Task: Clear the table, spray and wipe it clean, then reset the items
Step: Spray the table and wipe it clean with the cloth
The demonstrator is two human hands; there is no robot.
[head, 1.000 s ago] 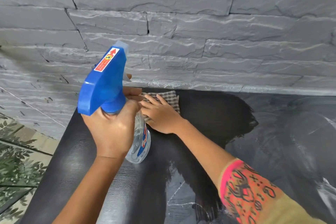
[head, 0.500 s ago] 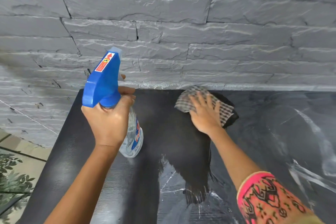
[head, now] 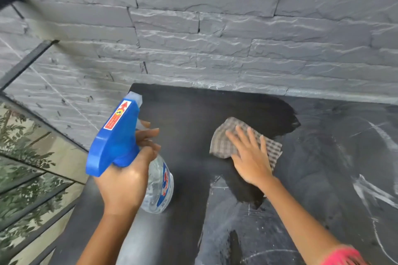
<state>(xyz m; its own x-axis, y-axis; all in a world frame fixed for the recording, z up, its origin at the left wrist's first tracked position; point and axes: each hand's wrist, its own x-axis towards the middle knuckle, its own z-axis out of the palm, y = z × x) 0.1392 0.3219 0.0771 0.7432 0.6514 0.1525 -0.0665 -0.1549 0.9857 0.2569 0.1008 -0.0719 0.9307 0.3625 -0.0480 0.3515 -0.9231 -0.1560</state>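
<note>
My left hand point(head: 125, 183) grips the neck of a clear spray bottle point(head: 159, 187) with a blue trigger head, held above the left part of the black table point(head: 185, 114). My right hand point(head: 249, 157) lies flat with straight fingers on a checked cloth point(head: 221, 142), pressing it onto the tabletop near the middle. Around the cloth the surface is dark and wet. To the right the table carries a dusty film with pale streaks point(head: 370, 191).
A grey stone wall point(head: 215, 38) runs right behind the table's far edge. At the left, beyond the table's side edge, are glass panels point(head: 32, 178) with dark frames reflecting leaves.
My right hand has swept the cloth from beside the bottle to the right and then back toward me, widening the dark wet patch. The bottle stayed in my left hand.
</note>
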